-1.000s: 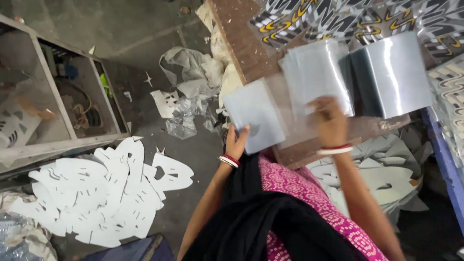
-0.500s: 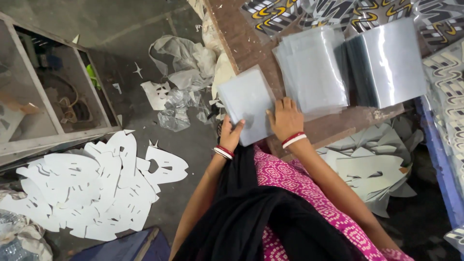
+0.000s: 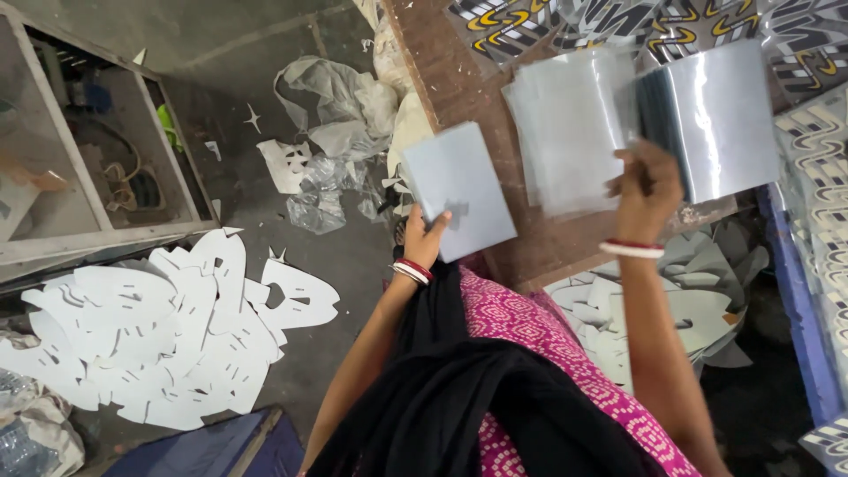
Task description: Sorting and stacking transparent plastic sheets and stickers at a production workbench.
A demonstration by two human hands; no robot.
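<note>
The left hand (image 3: 427,237) gripped a pale grey sheet (image 3: 458,188) at its lower edge, thumb on top, holding it over the near left edge of the brown workbench (image 3: 450,79). The right hand (image 3: 649,190) was closed on the bottom of a stack of clear glossy sheets (image 3: 570,128) lying near the near edge, beside a second shiny stack (image 3: 720,110). The sheets looked thin, light and flexible, probably slippery, so a pinch at an edge or corner seemed best. White cut-outs (image 3: 168,327) lay on the floor.
</note>
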